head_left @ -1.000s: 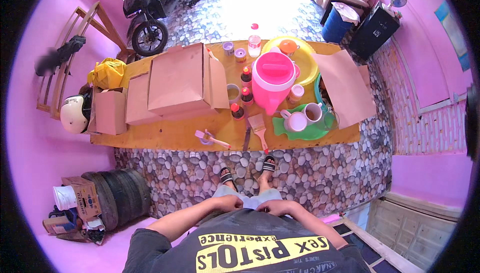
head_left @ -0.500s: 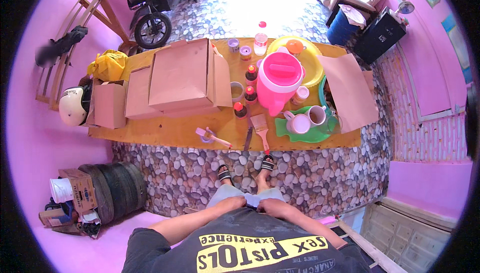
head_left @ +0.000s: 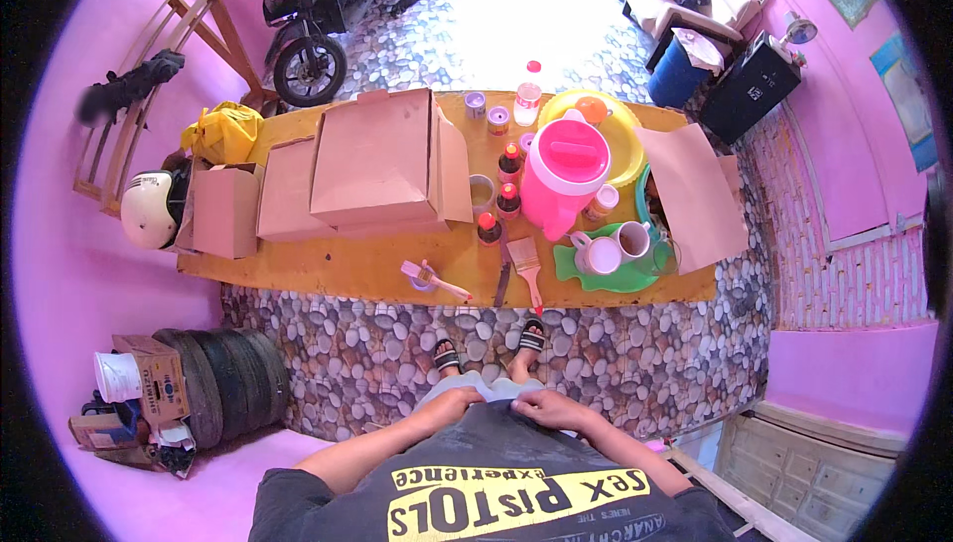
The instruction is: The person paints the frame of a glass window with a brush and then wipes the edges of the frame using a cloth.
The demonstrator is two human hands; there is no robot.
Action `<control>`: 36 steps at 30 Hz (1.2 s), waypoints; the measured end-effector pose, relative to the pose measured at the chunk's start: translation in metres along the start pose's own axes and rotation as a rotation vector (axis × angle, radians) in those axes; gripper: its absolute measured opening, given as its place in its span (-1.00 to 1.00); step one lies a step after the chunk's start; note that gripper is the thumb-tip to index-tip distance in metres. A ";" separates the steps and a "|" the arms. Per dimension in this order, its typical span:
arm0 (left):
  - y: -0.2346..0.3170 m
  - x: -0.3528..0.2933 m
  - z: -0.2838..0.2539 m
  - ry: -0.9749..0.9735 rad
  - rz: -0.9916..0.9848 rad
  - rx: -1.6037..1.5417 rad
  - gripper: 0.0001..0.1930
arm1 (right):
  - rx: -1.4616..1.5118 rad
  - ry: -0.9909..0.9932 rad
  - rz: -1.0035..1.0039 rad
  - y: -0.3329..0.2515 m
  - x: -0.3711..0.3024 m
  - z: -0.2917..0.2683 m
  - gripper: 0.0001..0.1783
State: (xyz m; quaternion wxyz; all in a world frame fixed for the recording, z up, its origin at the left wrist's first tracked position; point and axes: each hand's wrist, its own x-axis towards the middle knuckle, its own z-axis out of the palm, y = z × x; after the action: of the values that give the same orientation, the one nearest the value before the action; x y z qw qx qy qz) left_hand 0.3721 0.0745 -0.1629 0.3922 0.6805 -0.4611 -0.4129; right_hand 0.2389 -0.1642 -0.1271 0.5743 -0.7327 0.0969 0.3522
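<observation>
My left hand and my right hand are at my waist, apart from each other, each closed on the lower hem of my black T-shirt. Light grey shorts show just past the hem. Beyond my sandalled feet stands a long table with a tan top, out of reach of both hands. On its near edge lie a wide paintbrush, a dark flat blade-like tool and a smaller brush across a purple-rimmed pot.
Cardboard boxes, dark bottles with red caps, a pink jug and a green tray with mugs crowd the table. Stacked tyres stand at left. A motorcycle is parked beyond; a black speaker-like box stands far right.
My view has shifted slightly, so the table sits a little lower in the picture. My right hand has moved slightly right along the hem, widening the gap between the hands.
</observation>
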 end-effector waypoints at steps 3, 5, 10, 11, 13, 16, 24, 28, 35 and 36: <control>0.058 0.009 -0.018 -0.015 -0.182 0.212 -0.80 | 0.122 0.071 -0.037 0.028 0.012 0.011 -0.54; 0.038 0.005 -0.010 0.013 -0.119 0.285 -0.80 | 0.220 0.001 -0.142 0.039 0.026 0.012 -0.53; 0.032 -0.002 -0.012 -0.007 -0.049 0.339 -0.80 | 0.095 -0.370 -0.011 0.053 0.050 0.011 -0.50; 0.047 -0.001 -0.020 -0.045 -0.095 0.336 -0.80 | 0.089 -0.362 -0.013 0.054 0.053 0.012 -0.50; 0.054 0.002 -0.029 -0.070 -0.132 0.342 -0.80 | 0.238 -0.286 0.022 0.059 0.055 0.023 -0.53; 0.041 -0.006 -0.025 -0.048 -0.057 0.305 -0.78 | 0.428 -0.417 0.010 0.074 0.071 0.031 -0.54; 0.045 -0.017 -0.034 0.011 -0.063 0.167 -0.72 | 0.517 -0.534 0.146 0.078 0.076 0.030 -0.55; 0.037 -0.024 -0.035 -0.014 -0.075 0.199 -0.66 | 0.624 -0.568 0.157 0.048 0.077 0.027 -0.55; 0.044 -0.019 -0.042 0.024 -0.019 0.157 -0.72 | 0.270 0.065 -0.057 0.079 0.155 0.057 -0.59; 0.032 -0.022 -0.037 0.012 -0.061 0.105 -0.72 | 0.158 0.173 -0.093 0.075 0.163 0.059 -0.61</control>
State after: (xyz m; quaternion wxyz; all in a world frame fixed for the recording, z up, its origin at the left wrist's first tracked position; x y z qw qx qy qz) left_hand 0.3915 0.0921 -0.1160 0.3460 0.7165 -0.4587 -0.3957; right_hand 0.2937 -0.0918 -0.2932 0.6355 -0.7164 0.1392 0.2519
